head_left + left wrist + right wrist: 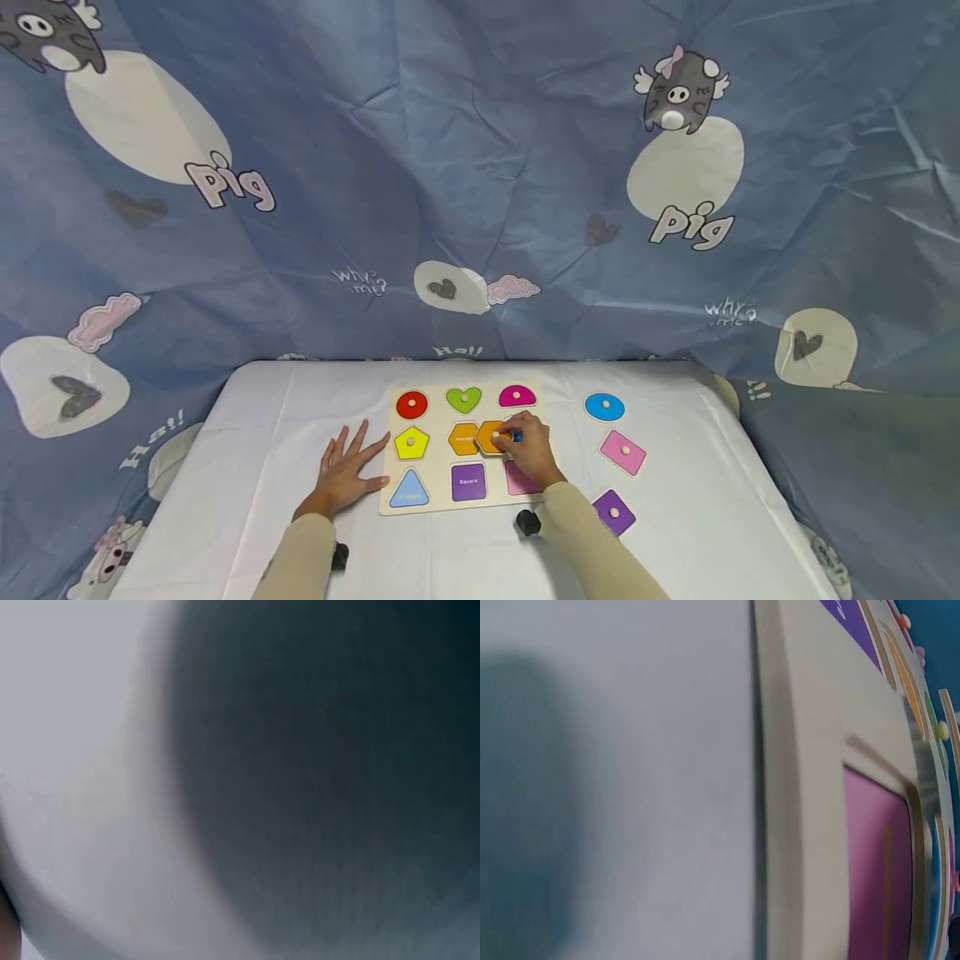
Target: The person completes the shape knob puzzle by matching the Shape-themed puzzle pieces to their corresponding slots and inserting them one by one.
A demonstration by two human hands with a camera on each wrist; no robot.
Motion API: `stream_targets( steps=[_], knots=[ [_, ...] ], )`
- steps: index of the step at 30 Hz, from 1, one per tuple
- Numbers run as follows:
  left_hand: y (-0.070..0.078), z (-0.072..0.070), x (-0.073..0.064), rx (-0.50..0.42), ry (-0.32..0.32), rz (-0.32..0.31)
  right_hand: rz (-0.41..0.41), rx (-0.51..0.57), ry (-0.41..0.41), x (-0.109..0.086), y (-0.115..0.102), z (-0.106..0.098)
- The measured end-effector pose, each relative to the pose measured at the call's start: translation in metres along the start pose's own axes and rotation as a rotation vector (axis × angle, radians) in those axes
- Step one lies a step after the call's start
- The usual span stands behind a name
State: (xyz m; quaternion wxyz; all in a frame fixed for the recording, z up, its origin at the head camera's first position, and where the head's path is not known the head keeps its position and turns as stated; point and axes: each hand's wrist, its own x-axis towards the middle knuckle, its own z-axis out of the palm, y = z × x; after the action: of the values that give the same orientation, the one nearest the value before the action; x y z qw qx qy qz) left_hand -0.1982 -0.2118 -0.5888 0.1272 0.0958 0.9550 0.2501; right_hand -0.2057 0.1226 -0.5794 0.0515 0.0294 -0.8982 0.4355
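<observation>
My right hand (529,450) pinches an orange hexagon puzzle piece (489,437) by its knob. The piece overlaps the right side of the orange hexagon recess (461,439) in the wooden shape board (438,429). Behind those fingers, a blue recess is mostly hidden. My left hand (345,471) lies with fingers spread at the board's left edge, thumb and fingertips right by the rim. Knobbed red circle, green heart, magenta half-circle and yellow pentagon (412,450) pieces sit in the board. In the right wrist view, the pink rectangle recess (874,862) shows beside the board's edge.
Right of the board on the white-covered table (697,500) lie a blue oval piece (604,407), a pink rectangle piece (633,460) and a purple square piece (609,506), partly behind the right sleeve. Printed blue fabric (480,167) hangs behind. Mostly blurred white and dark surfaces fill the left wrist view.
</observation>
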Motion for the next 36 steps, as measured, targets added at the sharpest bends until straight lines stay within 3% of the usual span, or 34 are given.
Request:
stream_targets(
  steps=[7, 14, 21, 36],
  knots=[
    [-0.004, 0.001, 0.0, 0.015, 0.005, 0.006, -0.035, 0.07, -0.012, 0.004, -0.007, 0.014],
    [-0.004, -0.001, 0.0, -0.004, 0.009, 0.017, -0.038, 0.005, 0.006, 0.01, -0.015, 0.031],
    [-0.001, 0.0, -0.001, -0.009, 0.014, 0.015, -0.01, -0.024, -0.033, 0.014, -0.02, 0.042],
    [0.0, 0.0, -0.001, -0.003, 0.015, 0.007, -0.004, -0.059, -0.029, 0.015, -0.021, 0.047]
  ],
)
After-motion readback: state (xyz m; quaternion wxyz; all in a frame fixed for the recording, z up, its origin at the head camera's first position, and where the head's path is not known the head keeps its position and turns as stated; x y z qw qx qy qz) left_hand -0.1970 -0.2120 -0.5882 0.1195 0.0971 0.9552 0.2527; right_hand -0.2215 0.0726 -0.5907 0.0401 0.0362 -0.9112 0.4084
